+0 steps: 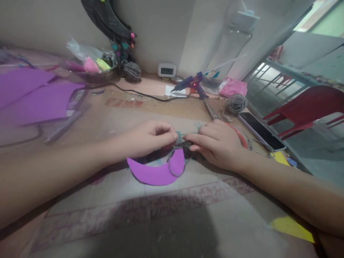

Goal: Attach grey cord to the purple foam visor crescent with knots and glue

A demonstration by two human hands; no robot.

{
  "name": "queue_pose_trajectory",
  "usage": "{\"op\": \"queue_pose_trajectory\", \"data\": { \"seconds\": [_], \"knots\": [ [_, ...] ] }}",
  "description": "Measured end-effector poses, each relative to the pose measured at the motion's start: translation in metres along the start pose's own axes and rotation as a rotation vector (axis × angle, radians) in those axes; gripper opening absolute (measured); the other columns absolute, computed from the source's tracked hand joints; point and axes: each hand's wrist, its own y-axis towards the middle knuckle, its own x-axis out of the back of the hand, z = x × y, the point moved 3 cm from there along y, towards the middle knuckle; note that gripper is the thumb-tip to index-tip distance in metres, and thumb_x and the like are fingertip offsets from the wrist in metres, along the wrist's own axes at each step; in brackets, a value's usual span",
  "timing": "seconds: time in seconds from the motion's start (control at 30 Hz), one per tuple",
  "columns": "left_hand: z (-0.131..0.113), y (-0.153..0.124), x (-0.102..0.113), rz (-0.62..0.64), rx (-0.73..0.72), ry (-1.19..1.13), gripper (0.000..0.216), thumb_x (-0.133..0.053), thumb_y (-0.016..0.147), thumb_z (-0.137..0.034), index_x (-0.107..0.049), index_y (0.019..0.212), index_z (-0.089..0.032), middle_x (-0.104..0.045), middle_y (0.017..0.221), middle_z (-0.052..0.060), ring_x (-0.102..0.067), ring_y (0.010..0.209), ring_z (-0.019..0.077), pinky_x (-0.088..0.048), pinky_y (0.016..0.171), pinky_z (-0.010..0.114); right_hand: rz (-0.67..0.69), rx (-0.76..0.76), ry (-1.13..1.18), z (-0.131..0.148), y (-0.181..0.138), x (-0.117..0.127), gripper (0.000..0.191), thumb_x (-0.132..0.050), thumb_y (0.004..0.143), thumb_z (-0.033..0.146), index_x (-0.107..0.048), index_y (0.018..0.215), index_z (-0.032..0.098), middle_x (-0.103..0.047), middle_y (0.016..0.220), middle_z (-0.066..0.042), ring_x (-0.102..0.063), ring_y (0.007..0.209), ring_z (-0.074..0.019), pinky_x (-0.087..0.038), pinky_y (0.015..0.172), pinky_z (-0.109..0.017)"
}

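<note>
My left hand (150,138) and my right hand (215,143) meet at the middle of the table, fingers pinched together over a small dark piece (182,143) that I cannot make out. Just below them lies a purple crescent-shaped foam piece (157,172), with a loop of grey string (172,168) running over its right end. Both hands rest on the cardboard-covered table (161,208).
A blue glue gun (192,84) with its black cord stands at the back. Nearby are a twine ball (236,104), a phone (260,130), scissors (211,109), purple foam sheets (34,96) at left, a bowl of supplies (91,70), and yellow scraps (291,227).
</note>
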Motion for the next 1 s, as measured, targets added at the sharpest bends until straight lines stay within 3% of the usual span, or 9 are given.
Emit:
{"op": "queue_pose_trajectory", "data": {
  "seconds": [1.0],
  "knots": [
    [0.0013, 0.0002, -0.0005, -0.011, 0.007, -0.011, 0.027, -0.045, 0.09, -0.037, -0.055, 0.073, -0.019, -0.058, 0.068, -0.001, -0.052, 0.055, 0.0106, -0.038, 0.051, 0.022, 0.042, -0.021, -0.023, 0.0, 0.0002, 0.0007, 0.032, -0.043, 0.098, 0.037, -0.068, 0.097, 0.017, -0.055, 0.064, -0.001, -0.045, 0.062, -0.014, -0.024, 0.061, -0.031]
  ]
}}
